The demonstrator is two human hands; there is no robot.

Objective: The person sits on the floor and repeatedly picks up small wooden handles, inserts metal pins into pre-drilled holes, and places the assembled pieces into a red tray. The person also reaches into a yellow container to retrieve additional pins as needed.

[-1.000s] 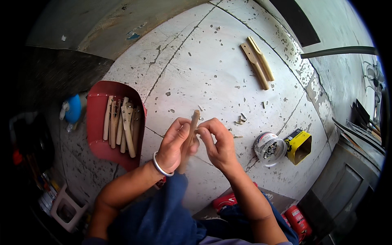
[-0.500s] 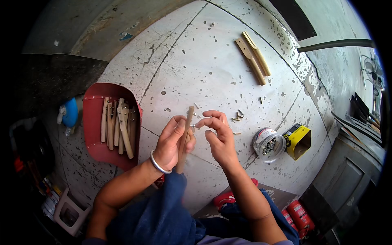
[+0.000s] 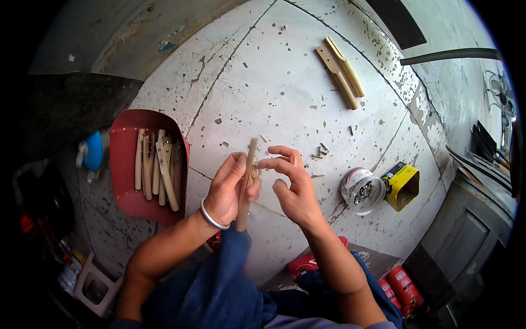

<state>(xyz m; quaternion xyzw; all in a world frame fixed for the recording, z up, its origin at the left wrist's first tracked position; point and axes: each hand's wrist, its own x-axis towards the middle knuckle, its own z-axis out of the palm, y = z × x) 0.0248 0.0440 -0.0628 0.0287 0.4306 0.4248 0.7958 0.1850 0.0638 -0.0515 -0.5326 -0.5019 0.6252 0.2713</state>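
- Head view: a wooden handle (image 3: 245, 192) is clamped between the thumb and fingers of the left hand (image 3: 223, 185), its lower end seen at the blue trousers (image 3: 219, 268).
- The right hand (image 3: 293, 183) is held with thumb and fingers apart, its index finger extended toward the handle's right side; whether a small fastener is touched there cannot be told for certain.
- To the right, loose screws (image 3: 318, 156) are scattered on the pale floor (image 3: 263, 93), near a clear jar (image 3: 354, 180) placed beside a yellow box (image 3: 402, 177).
- To the left, more handles (image 3: 167, 176) are gathered in a red bin (image 3: 124, 164).
- Farther off, two pale wooden pieces (image 3: 337, 78) are laid side by side.
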